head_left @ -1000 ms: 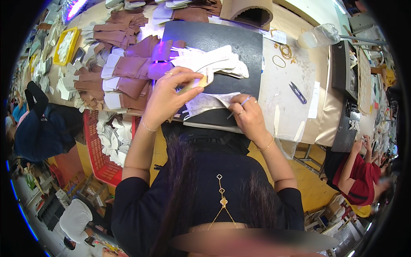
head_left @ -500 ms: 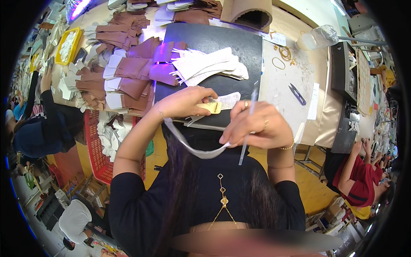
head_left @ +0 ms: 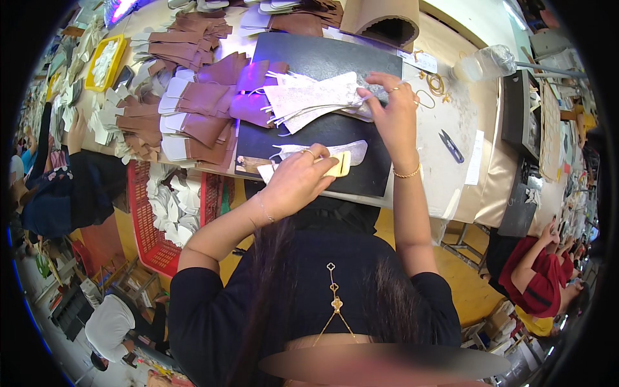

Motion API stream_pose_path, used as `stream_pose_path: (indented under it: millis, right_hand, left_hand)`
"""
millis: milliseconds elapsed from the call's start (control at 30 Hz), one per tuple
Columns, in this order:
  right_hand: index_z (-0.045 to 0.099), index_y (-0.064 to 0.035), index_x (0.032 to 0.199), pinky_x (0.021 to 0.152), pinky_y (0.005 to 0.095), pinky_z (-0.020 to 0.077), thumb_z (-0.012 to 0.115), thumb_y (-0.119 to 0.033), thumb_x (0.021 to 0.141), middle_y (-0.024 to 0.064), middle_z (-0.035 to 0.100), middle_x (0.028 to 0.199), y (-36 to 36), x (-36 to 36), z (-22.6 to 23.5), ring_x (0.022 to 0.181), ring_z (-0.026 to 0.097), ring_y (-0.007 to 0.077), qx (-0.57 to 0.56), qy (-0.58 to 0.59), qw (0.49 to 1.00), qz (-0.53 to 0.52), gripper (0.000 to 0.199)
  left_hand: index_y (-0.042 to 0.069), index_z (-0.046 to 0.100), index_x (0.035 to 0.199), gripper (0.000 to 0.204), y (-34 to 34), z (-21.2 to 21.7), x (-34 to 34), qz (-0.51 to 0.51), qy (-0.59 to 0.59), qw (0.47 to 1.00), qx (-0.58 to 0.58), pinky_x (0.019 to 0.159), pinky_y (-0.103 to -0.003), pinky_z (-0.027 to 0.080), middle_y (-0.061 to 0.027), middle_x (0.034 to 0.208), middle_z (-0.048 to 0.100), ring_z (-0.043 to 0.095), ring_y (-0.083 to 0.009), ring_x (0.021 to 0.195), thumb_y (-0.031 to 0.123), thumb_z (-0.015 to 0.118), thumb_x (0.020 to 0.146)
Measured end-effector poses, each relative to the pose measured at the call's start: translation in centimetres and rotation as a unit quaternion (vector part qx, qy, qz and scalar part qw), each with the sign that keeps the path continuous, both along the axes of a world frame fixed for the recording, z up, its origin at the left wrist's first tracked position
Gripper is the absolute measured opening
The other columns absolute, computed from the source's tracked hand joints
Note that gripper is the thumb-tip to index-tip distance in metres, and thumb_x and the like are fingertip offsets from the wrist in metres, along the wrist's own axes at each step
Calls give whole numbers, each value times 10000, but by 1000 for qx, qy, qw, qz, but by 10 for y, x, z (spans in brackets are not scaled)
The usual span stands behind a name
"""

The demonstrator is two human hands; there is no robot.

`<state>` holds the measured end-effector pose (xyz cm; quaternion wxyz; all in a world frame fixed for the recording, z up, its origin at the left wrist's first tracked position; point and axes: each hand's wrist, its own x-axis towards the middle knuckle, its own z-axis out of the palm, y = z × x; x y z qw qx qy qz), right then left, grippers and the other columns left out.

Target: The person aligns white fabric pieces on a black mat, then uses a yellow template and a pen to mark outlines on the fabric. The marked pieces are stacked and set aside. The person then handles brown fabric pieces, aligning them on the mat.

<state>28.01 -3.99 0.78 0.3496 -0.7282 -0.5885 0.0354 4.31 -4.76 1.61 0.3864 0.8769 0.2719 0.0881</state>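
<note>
My left hand (head_left: 298, 183) rests at the near edge of a black mat (head_left: 335, 71), pinching a small yellow flat tool (head_left: 340, 165) against a pale cut piece (head_left: 332, 151) that lies on the mat. My right hand (head_left: 394, 115) reaches farther out and grips the end of a fanned stack of white cut pieces (head_left: 309, 100) lying across the middle of the mat. Both forearms come up from my dark-sleeved body below.
Brown and white cut pieces (head_left: 193, 109) are piled left of the mat. A red basket (head_left: 143, 213) of white pieces hangs below the table edge. Small snips (head_left: 451, 146), rubber bands (head_left: 433, 84) and a clear bag (head_left: 483, 63) lie to the right. Another person in red (head_left: 535, 277) sits lower right.
My hands were close to my body holding a strip and a thin tool; now the left presses the yellow tool on the mat and the right has reached out to the white stack.
</note>
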Motion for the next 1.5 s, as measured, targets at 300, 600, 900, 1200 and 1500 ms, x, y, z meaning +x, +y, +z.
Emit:
stream_pose_path:
  millis: [300,600,900,1200,1500]
  right_hand:
    - [698,-42,1025,941,341,500,770,-191,903,102,743,1121,-55,7,5,1069,672,226,-11,142,989,-48,206]
    - [643,-5,1167,933,306,466,463,-347,1097,106,736,1071,-86,12,16,953,634,135,-32,291,952,-87,394]
    - [664,4,1117,775,269,476,419,-339,1115,53,635,845,-104,-8,13,808,581,113,-44,286,957,-36,421]
    - [666,-52,987,930,448,489,663,-200,957,114,693,967,-119,-41,0,1116,658,339,-48,58,992,103,151]
    - [665,-49,1003,946,446,471,669,-182,941,109,681,972,-109,-47,1,1080,643,315,-80,5,991,103,147]
  left_hand:
    - [61,705,1089,262,1,-34,25,7,-90,984,153,884,-402,476,-87,1137,630,600,-274,1036,159,751,851]
    - [49,722,1048,250,1,-34,30,4,-89,981,171,864,-399,485,-86,1125,653,618,-275,1015,140,775,821]
    - [55,723,1041,251,-1,-37,30,6,-97,978,187,848,-398,490,-79,1114,660,621,-267,1003,143,778,813]
    - [48,708,1054,271,-3,-41,31,-17,-84,970,226,851,-402,491,-90,1105,658,618,-271,1014,156,772,813]
    - [36,702,1087,335,-4,-41,29,-25,-62,974,215,897,-404,480,-100,1146,648,599,-274,1073,159,771,783]
